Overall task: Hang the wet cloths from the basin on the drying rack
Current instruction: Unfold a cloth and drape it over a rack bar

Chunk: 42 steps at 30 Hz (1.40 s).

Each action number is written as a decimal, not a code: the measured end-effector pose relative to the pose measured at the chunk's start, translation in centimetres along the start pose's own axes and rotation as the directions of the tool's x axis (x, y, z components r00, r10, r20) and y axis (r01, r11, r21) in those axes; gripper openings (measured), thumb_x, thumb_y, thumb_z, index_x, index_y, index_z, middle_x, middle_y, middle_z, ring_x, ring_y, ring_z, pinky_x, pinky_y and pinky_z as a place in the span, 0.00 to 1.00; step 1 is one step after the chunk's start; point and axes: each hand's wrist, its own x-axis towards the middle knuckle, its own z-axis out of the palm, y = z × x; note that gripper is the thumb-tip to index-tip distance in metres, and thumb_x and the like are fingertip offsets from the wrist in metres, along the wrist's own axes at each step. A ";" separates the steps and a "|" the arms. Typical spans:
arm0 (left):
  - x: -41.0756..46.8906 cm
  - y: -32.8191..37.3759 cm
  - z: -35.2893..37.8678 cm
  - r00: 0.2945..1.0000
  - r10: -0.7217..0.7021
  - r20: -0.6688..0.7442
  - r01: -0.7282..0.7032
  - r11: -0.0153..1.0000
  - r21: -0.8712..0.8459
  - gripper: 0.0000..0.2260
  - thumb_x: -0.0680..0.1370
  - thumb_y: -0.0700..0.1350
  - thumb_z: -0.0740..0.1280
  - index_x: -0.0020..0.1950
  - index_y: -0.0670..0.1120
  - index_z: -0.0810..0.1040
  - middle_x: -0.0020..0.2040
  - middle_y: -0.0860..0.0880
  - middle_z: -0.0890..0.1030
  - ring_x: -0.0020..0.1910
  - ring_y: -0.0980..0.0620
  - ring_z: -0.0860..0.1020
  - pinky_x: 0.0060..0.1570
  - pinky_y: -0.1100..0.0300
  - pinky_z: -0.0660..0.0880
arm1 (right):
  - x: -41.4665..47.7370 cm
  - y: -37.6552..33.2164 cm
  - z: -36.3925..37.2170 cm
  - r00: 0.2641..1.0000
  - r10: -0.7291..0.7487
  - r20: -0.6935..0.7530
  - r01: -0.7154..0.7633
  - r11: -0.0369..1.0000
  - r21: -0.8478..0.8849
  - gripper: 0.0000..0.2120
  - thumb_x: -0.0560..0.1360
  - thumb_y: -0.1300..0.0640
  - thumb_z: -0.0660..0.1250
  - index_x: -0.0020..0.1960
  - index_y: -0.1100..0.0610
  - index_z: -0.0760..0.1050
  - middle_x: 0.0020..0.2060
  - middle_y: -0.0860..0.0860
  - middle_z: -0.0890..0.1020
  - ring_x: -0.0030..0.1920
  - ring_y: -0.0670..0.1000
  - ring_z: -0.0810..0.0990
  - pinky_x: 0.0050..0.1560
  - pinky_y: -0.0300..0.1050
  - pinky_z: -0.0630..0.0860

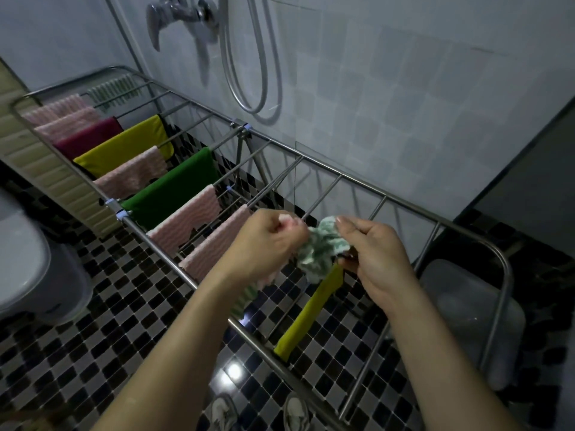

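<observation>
Toilet (28,265) at the far left, on a checkered tile floor (93,337). Metal drying rack (161,254) runs diagonally from upper left to lower right along the tiled wall (404,104). Shower tap (183,17) and hose (258,73) are on the wall above it. Left half of the rack is full. Cloths hang over its bars in a row: pink striped cloths (62,115), maroon cloth (90,135), yellow cloth (124,144), green cloth (174,188), with more pink ones between and after.

Left hand (267,241) is above the rack's middle, fingers curled tight round a pink cloth (286,220). A striped green piece hangs below that wrist, partly hidden. Crumpled green-and-white cloth (320,250) is bunched between both hands, in the air above the bars. Right hand (373,247) pinches its right edge with thumb and fingertips.

Second yellow cloth (311,315) hangs on a bar just under the hands. Clear plastic basin (473,321) sits on the floor under the rack's right end, blurred. Shoes (295,412) are at the bottom edge.
</observation>
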 end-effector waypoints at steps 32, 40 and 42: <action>9.2 1.5 2.2 0.967 0.208 -0.145 -0.136 0.909 0.393 0.12 0.72 0.48 0.68 0.35 0.41 0.76 0.29 0.45 0.78 0.26 0.50 0.71 0.27 0.52 0.72 | 5.2 0.3 -10.8 0.987 0.029 -0.158 -0.023 0.999 0.039 0.06 0.78 0.60 0.66 0.46 0.59 0.80 0.42 0.55 0.85 0.41 0.50 0.83 0.35 0.40 0.81; 9.4 2.2 7.8 0.925 -0.153 0.347 0.208 0.970 -0.128 0.06 0.76 0.44 0.70 0.43 0.42 0.78 0.37 0.44 0.82 0.30 0.50 0.77 0.30 0.57 0.74 | 11.7 -1.0 -15.2 0.970 -0.152 -0.188 0.074 0.927 -0.368 0.08 0.77 0.61 0.67 0.40 0.56 0.80 0.36 0.51 0.82 0.37 0.46 0.81 0.41 0.39 0.81; 10.0 1.0 8.7 0.928 -0.191 0.321 0.261 0.946 -0.193 0.07 0.76 0.44 0.69 0.41 0.43 0.78 0.33 0.46 0.79 0.27 0.50 0.72 0.28 0.57 0.70 | 13.5 -0.8 -15.2 0.971 -0.174 -0.165 0.078 0.879 -0.470 0.07 0.76 0.59 0.69 0.40 0.58 0.81 0.33 0.52 0.80 0.35 0.46 0.79 0.40 0.40 0.80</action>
